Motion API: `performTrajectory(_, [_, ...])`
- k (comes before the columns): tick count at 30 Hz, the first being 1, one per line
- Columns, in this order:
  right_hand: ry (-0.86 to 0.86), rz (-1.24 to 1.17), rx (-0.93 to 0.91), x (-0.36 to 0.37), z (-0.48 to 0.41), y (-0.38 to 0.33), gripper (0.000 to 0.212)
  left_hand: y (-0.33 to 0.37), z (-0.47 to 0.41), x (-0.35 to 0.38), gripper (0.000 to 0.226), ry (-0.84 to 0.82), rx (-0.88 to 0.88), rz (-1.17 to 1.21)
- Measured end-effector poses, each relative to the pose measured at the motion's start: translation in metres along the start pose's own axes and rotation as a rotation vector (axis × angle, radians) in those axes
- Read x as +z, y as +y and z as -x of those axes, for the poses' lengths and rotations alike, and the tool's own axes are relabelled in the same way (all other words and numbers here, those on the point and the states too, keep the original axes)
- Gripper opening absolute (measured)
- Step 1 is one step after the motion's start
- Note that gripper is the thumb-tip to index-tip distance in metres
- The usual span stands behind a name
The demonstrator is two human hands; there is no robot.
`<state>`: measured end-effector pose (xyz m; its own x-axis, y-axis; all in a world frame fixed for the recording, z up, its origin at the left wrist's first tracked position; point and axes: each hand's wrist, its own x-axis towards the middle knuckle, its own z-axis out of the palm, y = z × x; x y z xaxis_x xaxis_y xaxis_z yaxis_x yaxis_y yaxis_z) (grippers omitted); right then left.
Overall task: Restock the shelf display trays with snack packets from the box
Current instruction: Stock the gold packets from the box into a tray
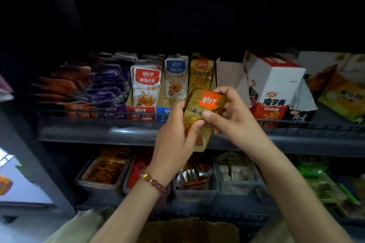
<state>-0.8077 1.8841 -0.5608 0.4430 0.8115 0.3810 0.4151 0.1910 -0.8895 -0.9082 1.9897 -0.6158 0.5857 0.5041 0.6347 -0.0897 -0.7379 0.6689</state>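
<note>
Gripping one gold snack packet (194, 112), left hand (173, 140) and right hand (235, 120) are sharing it. The gold packet row (201, 75) behind is probably awaiting more.

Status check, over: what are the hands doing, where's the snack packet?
One gold packet gripped by left hand and right hand. Held in front of the gold row on the upper shelf, not yet in. Nothing seen blocking.

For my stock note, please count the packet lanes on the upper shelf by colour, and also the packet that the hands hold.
Orange lane: 1
Purple lane: 1
Red-label lane: 1
Blue-label lane: 1
Gold lane: 1
Gold packet, held: 1
Total: 5 lanes and 1 held packet
</note>
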Motion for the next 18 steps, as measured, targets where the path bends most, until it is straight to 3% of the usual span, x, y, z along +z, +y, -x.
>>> performTrajectory(4, [0.293, 0.052, -0.224, -0.009, -0.027, 0.000, 0.036, -0.019, -0.019, 0.001, 0.049, 0.143, 0.130, -0.224])
performTrajectory(7, [0.436, 0.150, -0.342, -0.020, -0.057, 0.007, 0.035, -0.041, -0.027, -0.001, 0.046, 0.089, 0.186, -0.466])
performTrajectory(10, [0.405, 0.227, -0.325, -0.024, -0.088, 0.016, 0.035, -0.055, -0.032, 0.002, 0.032, -0.016, 0.324, -0.645])
performTrajectory(16, [0.195, 0.599, -0.103, -0.035, -0.126, 0.035, 0.035, -0.065, -0.037, 0.004, 0.025, -0.037, 0.377, -0.660])
performTrajectory(18, [0.205, 0.702, -0.064, -0.035, -0.130, 0.041, 0.039, -0.068, -0.039, 0.004, 0.025, -0.036, 0.384, -0.658])
